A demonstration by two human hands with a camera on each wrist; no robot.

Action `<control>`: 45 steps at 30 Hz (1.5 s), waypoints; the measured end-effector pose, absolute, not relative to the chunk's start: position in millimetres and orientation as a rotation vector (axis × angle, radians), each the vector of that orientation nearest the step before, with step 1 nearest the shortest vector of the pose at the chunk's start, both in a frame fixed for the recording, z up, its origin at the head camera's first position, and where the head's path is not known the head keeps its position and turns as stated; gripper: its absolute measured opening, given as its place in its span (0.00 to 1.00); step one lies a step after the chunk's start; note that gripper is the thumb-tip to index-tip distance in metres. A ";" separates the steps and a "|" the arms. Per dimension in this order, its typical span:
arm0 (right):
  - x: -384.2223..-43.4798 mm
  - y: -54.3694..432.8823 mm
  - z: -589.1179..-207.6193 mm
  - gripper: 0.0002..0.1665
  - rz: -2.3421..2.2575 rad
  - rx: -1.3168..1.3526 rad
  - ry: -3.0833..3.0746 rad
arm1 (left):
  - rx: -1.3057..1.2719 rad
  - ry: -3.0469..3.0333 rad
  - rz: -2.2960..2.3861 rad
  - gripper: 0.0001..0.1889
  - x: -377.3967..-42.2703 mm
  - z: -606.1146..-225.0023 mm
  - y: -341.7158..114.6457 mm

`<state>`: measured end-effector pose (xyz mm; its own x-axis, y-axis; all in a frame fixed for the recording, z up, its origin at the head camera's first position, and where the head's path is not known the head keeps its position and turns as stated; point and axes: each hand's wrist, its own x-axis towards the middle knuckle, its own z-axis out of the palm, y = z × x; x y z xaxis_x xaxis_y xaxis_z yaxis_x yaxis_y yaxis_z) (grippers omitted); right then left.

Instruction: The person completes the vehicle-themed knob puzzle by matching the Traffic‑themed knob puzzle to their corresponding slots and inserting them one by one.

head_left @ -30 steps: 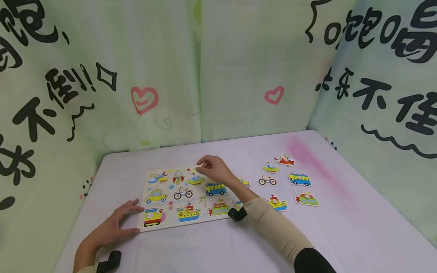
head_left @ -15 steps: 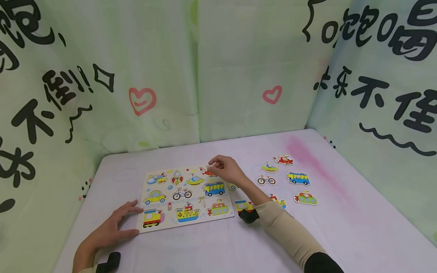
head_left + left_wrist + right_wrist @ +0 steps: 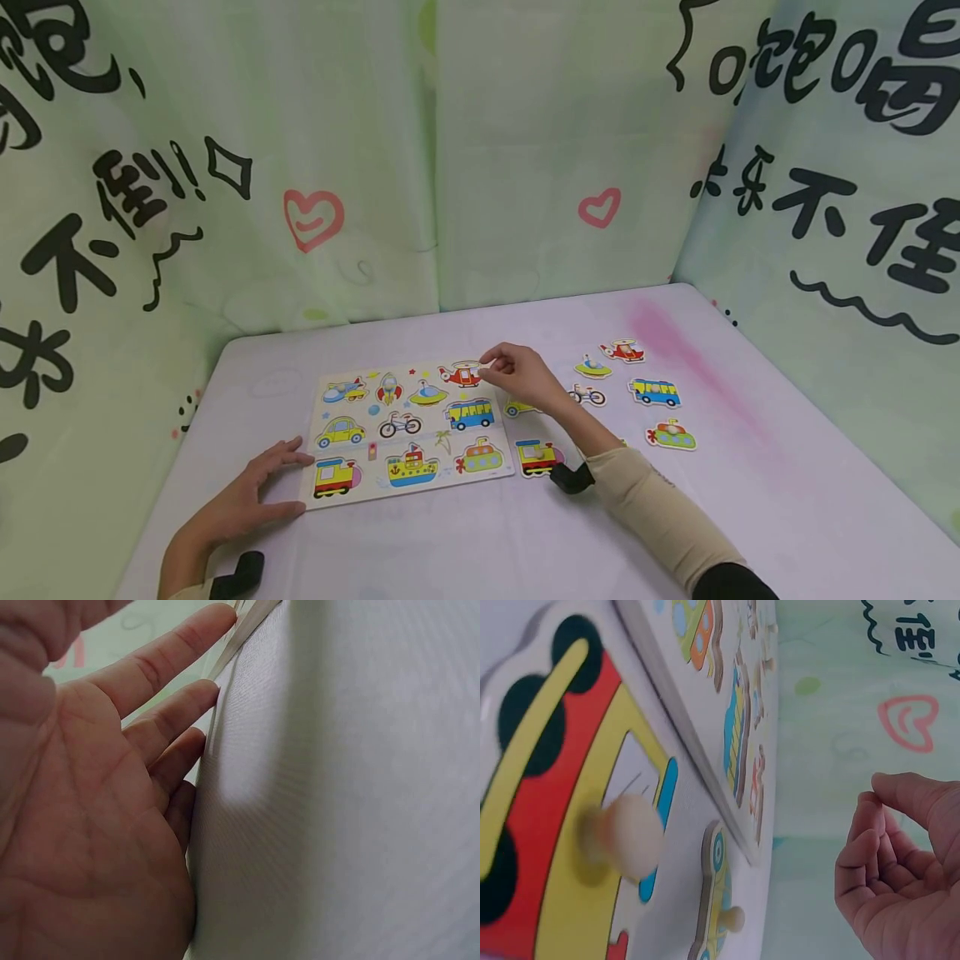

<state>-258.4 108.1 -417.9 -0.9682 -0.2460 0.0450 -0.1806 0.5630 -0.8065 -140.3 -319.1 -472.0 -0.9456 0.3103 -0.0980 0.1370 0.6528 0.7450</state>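
A white puzzle board (image 3: 420, 493) printed with vehicles lies on the table. My left hand (image 3: 243, 492) rests at its left edge, thumb and fingers spread and fairly straight; the left wrist view shows its palm (image 3: 97, 817) facing the camera. At the board's far right corner is my right hand (image 3: 521, 375), beside the printed helicopter (image 3: 459, 374). In the right wrist view the right hand (image 3: 900, 862) has its fingers curled and its thumb tip meeting the index finger, with nothing seen between them. Right of the board lie a train piece (image 3: 537, 457) and a partly hidden car piece (image 3: 519, 408).
Further right are loose knobbed pieces: a helicopter (image 3: 624, 351), a flying saucer (image 3: 592, 367), a bicycle (image 3: 592, 395), a bus (image 3: 655, 392) and a submarine (image 3: 671, 434). The right forearm covers part of this area. Printed curtains (image 3: 510, 167) stand behind the table.
My right hand has moved right along the board's far edge, from near the printed saucer to past the printed helicopter, uncovering it and the train piece. The left hand has stayed put.
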 end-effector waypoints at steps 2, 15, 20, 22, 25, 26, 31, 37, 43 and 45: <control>-257.5 112.0 -418.1 0.14 -1.369 -0.365 2.724 | 0.361 2.651 1.175 0.31 -140.2 -472.4 -318.9; -255.2 145.1 -423.2 0.14 -1.281 -0.320 2.755 | 0.394 2.653 1.187 0.31 -139.9 -472.1 -320.0; -258.1 163.3 -425.3 0.15 -1.272 -0.278 2.792 | 0.399 2.656 1.188 0.31 -140.7 -471.5 -320.5; -259.4 170.0 -425.7 0.15 -1.271 -0.252 2.806 | 0.398 2.658 1.188 0.30 -140.8 -471.8 -320.4; -261.0 180.2 -426.3 0.15 -1.267 -0.209 2.818 | 0.398 2.660 1.188 0.30 -140.9 -472.5 -319.9; -261.9 183.9 -427.1 0.15 -1.261 -0.200 2.821 | 0.398 2.661 1.187 0.30 -141.0 -472.6 -319.7; -266.4 202.1 -432.1 0.16 -1.241 -0.184 2.831 | 0.400 2.664 1.184 0.30 -140.7 -471.7 -318.9; -271.7 222.3 -437.7 0.17 -1.193 -0.136 2.863 | 0.416 2.660 1.191 0.30 -140.6 -469.9 -318.3; -279.2 237.0 -441.8 0.17 -1.151 -0.067 2.882 | 0.407 2.656 1.198 0.30 -139.8 -469.5 -318.0; -281.7 240.2 -443.7 0.17 -1.141 -0.046 2.887 | 0.400 2.656 1.191 0.30 -139.4 -469.2 -318.7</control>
